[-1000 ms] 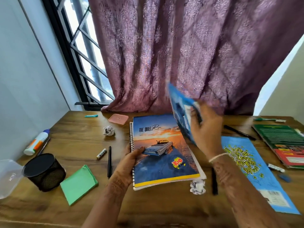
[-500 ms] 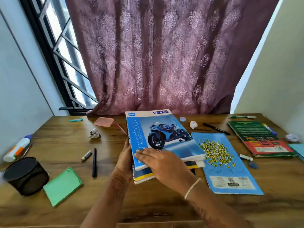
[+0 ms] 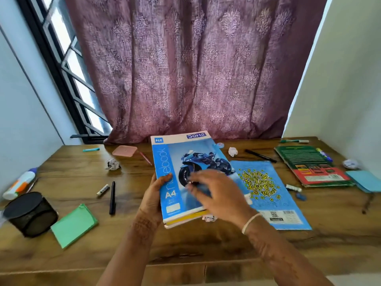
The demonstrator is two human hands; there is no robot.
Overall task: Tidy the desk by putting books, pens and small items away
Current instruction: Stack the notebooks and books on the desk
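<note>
Blue motorbike notebook point(image 3: 181, 157) now sits squarer on the book beneath point(image 3: 185, 219), left hand point(image 3: 152, 200) gripping its edge, blurred right hand point(image 3: 218, 195) spread above.

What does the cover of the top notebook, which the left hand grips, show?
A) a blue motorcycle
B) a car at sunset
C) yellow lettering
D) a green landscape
A: the A4 notebook, whose spine edge the left hand grips, has a blue motorcycle printed on its cover.

right hand point(image 3: 214, 195) blurred; lower book point(image 3: 182, 219) mostly hidden under notebook point(image 3: 171, 162); blue pad point(image 3: 366, 180) cut by right edge.
</note>
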